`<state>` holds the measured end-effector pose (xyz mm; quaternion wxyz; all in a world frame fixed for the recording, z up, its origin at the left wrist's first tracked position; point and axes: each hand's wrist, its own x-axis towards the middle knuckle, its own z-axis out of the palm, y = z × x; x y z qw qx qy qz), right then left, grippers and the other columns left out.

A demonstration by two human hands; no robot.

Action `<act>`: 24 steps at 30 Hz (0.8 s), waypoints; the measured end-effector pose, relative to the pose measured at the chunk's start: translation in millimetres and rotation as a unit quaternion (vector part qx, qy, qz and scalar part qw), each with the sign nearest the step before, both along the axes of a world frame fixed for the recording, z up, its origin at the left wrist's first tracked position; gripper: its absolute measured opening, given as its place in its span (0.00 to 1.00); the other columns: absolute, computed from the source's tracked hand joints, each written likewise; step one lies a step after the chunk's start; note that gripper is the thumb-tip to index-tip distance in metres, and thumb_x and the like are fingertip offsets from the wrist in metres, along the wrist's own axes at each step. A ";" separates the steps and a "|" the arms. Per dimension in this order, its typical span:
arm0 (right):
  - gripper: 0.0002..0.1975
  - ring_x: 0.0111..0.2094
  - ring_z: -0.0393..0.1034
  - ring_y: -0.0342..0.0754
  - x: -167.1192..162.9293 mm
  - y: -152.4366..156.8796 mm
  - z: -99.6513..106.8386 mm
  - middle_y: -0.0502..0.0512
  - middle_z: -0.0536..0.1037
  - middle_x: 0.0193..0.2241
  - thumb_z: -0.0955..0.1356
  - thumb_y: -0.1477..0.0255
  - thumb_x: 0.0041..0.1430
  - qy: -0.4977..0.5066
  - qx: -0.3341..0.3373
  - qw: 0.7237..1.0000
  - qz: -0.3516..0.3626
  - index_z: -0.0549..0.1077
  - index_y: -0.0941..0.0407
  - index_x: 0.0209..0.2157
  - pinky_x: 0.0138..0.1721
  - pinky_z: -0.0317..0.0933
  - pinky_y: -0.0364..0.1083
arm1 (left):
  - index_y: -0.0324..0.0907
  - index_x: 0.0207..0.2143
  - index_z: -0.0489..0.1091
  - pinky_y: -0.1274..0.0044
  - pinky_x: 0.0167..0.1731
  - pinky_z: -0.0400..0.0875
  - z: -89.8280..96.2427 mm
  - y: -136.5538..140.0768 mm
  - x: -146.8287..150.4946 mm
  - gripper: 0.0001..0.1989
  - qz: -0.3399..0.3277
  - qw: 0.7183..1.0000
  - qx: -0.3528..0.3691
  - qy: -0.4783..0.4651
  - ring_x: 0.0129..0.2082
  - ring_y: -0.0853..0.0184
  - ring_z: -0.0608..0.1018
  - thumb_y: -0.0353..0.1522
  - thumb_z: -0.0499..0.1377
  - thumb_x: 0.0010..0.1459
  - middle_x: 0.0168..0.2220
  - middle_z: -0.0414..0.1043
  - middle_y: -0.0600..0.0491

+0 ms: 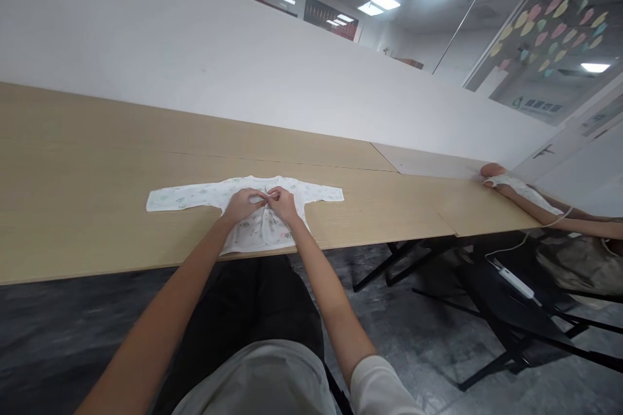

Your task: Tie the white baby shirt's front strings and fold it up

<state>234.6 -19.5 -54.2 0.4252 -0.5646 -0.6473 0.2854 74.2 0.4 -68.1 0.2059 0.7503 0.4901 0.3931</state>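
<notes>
A small white baby shirt (253,237) with a pale print lies flat on the wooden table, its sleeves spread to both sides and its hem near the front edge. My left hand (243,205) pinches the upper part of its front opening, fingertips pressed together. Right beside it, my right hand (282,203) grips the same spot from the other side, fingers curled. Both sets of fingertips meet at the middle of the shirt, below the neckline. Any fastener between them is too small to make out.
The long table (97,175) runs along a white wall (195,58) with glass above. At the far right another person's arms (549,214) reach over a white garment (523,191). A black folding chair (506,298) bears a white power strip (516,282).
</notes>
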 end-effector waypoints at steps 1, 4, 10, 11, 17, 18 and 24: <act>0.08 0.31 0.74 0.44 0.5 0.5 -0.2 0.45 0.76 0.24 0.69 0.80 0.52 0.003 -0.001 1.000 -0.001 0.74 0.55 0.33 0.38 0.67 0.41 | 0.47 0.32 0.80 0.68 0.52 0.70 -0.6 0.4 -0.2 0.15 -0.001 1.000 -0.002 0.004 0.45 0.56 0.79 0.45 0.62 0.47 0.40 0.82 0.50; 0.10 0.31 0.73 0.43 2.9 2.2 -0.3 0.44 0.75 0.24 0.68 0.81 0.50 0.002 -0.005 0.999 -0.035 0.74 0.55 0.34 0.39 0.67 0.41 | 0.46 0.33 0.80 0.67 0.52 0.70 -2.5 1.6 -0.8 0.16 0.001 1.000 -0.016 0.012 0.45 0.55 0.80 0.45 0.61 0.48 0.41 0.82 0.49; 0.10 0.31 0.72 0.44 7.7 0.7 4.9 0.45 0.77 0.26 0.67 0.79 0.50 -0.035 -0.017 0.998 -0.049 0.75 0.55 0.35 0.40 0.66 0.41 | 0.46 0.32 0.80 0.69 0.49 0.70 5.7 -5.1 0.5 0.18 -0.014 0.999 -0.027 0.044 0.43 0.56 0.80 0.46 0.56 0.52 0.39 0.82 0.49; 0.09 0.31 0.72 0.44 8.3 -1.8 6.5 0.45 0.77 0.26 0.67 0.79 0.51 -0.043 -0.012 0.998 -0.049 0.75 0.55 0.35 0.40 0.66 0.41 | 0.46 0.31 0.80 0.69 0.49 0.70 9.1 -8.6 -0.1 0.18 -0.015 0.998 -0.021 0.063 0.43 0.56 0.80 0.45 0.56 0.52 0.39 0.82 0.49; 0.06 0.33 0.73 0.45 8.5 -36.3 7.7 0.49 0.79 0.28 0.67 0.77 0.57 -0.101 0.021 0.995 0.001 0.77 0.55 0.31 0.40 0.64 0.42 | 0.46 0.28 0.81 0.67 0.46 0.70 20.3 -41.3 -2.9 0.17 0.033 0.984 0.019 0.176 0.42 0.53 0.79 0.42 0.54 0.55 0.36 0.82 0.48; 0.06 0.33 0.73 0.46 7.4 -42.8 5.8 0.50 0.79 0.28 0.68 0.77 0.57 -0.114 0.018 0.993 0.012 0.77 0.55 0.30 0.39 0.64 0.42 | 0.46 0.29 0.81 0.68 0.45 0.71 18.7 -46.5 -2.1 0.17 0.033 0.982 0.015 0.185 0.41 0.54 0.79 0.41 0.54 0.55 0.36 0.82 0.48; 0.06 0.36 0.73 0.48 1.5 -60.0 -2.0 0.55 0.80 0.32 0.69 0.79 0.56 -0.176 0.045 0.983 0.011 0.79 0.57 0.31 0.44 0.64 0.44 | 0.49 0.34 0.82 0.69 0.46 0.71 3.1 -59.2 2.3 0.16 0.050 0.989 0.010 0.138 0.43 0.54 0.79 0.42 0.56 0.53 0.40 0.81 0.48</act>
